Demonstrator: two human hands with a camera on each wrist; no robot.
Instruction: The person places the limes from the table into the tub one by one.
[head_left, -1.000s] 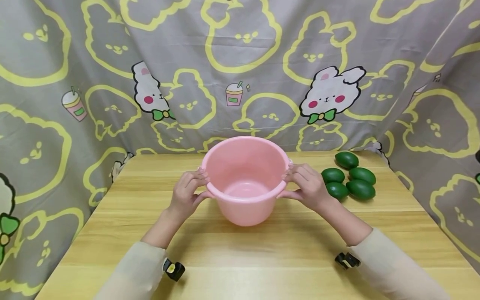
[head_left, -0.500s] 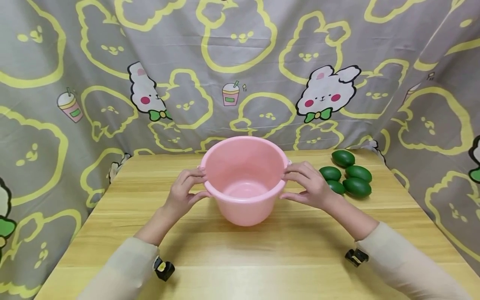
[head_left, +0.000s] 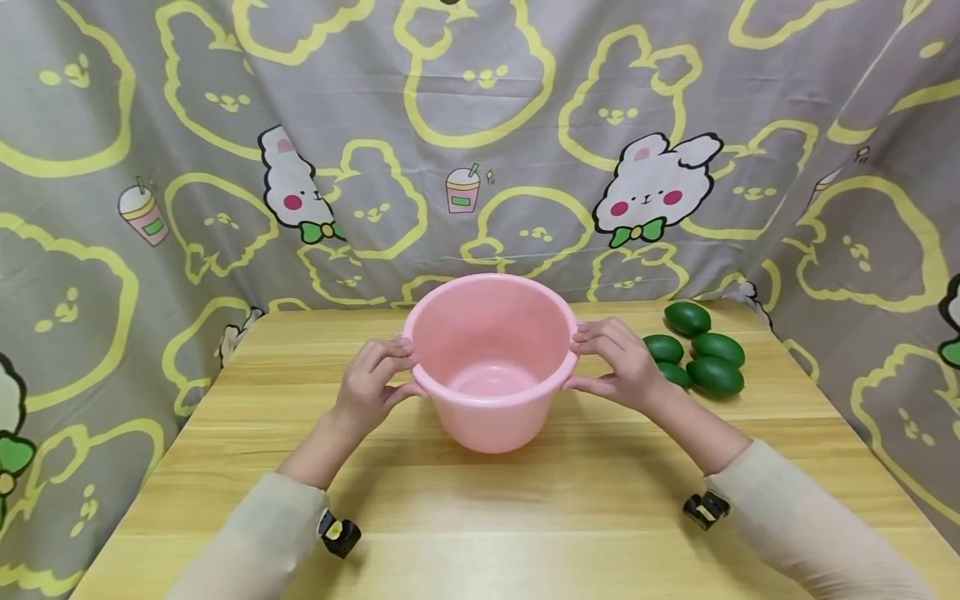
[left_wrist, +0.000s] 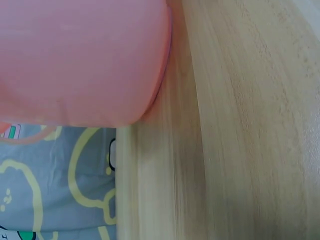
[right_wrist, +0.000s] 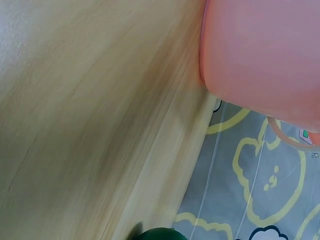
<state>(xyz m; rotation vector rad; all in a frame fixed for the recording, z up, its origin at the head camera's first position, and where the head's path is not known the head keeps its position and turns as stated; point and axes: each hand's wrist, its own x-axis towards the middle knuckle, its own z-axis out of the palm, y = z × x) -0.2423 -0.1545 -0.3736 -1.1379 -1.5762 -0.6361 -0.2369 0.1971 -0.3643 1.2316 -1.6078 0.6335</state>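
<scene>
A pink plastic bucket (head_left: 491,425) stands upright on the wooden table in the head view, its mouth tipped into sight and nothing visible inside. My left hand (head_left: 370,385) pinches its rim on the left, fingers on top and thumb lower down the outside. On the opposite side my right hand (head_left: 621,367) grips the rim in the same way. The left wrist view shows the bucket's side wall (left_wrist: 80,60), with part of a curved pale handle (left_wrist: 35,138) behind it. Neither hand shows in the wrist views.
Several dark green, avocado-shaped fruits (head_left: 715,377) lie grouped right of the bucket, one partly behind my right hand. A printed grey curtain (head_left: 480,100) encloses the wooden table (head_left: 480,533) at the back and sides. A black wrist camera (head_left: 340,534) hangs by my left sleeve.
The view has shifted slightly. My right hand has moved a little outward along the rim and its fingers have resettled there. The bucket stays almost where it was, with both hands at its rim.
</scene>
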